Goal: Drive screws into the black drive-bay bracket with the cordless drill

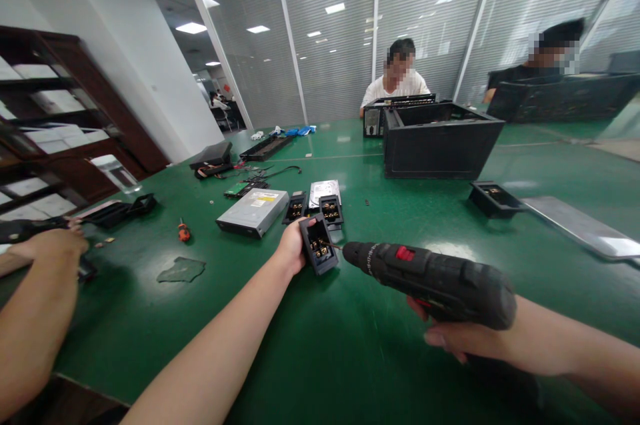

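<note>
While your left hand grips the box by its left side, well in from the desk's near edge, long axis running away from you, your right hand clasps the drill, bit pointing left into the open face.

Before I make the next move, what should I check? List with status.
1. Left hand holding the black box: ok.
2. Right hand gripping the drill: ok.
3. Drill bit pointed at the box: ok.
4. Bit seated on one of the brass-coloured pieces: cannot tell, too small.
5. Box lying flat: not ok, tilted.
6. Co-worker's hand apart from the drill: ok, far left.
</note>
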Action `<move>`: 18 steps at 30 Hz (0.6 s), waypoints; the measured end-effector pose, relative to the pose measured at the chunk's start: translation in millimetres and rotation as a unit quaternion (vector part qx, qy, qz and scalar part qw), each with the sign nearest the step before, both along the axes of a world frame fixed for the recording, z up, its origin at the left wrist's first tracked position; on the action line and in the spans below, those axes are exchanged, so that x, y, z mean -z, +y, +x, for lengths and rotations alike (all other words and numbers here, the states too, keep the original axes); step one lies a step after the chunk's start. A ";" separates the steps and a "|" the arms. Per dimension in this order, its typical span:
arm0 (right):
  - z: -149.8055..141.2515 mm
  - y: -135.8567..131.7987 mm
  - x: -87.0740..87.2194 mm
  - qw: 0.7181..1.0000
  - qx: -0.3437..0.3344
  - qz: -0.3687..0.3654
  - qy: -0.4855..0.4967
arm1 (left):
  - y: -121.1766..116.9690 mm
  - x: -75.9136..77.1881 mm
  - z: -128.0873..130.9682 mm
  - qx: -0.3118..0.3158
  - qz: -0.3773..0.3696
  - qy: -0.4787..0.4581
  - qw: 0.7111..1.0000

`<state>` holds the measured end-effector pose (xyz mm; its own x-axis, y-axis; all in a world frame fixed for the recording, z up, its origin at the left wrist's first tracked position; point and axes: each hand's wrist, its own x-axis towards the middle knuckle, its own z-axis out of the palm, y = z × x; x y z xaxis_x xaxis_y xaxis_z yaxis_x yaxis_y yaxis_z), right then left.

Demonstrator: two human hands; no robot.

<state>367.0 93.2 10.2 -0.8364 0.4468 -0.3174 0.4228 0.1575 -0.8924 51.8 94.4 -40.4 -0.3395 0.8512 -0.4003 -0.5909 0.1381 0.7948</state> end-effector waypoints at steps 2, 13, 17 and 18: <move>-0.7 0.5 -0.3 1.000 0.001 -0.002 0.000 | -0.2 -0.5 0.0 0.002 0.000 0.000 1.000; 0.7 0.1 2.3 1.000 0.005 -0.008 0.019 | -0.3 -2.1 2.0 -0.010 0.005 0.001 1.000; -1.3 0.4 0.7 1.000 0.002 -0.013 0.020 | 0.0 -2.6 3.1 -0.012 0.021 0.006 1.000; -1.8 0.8 0.2 1.000 0.001 -0.012 0.017 | 0.2 -2.5 3.1 -0.013 0.023 0.006 1.000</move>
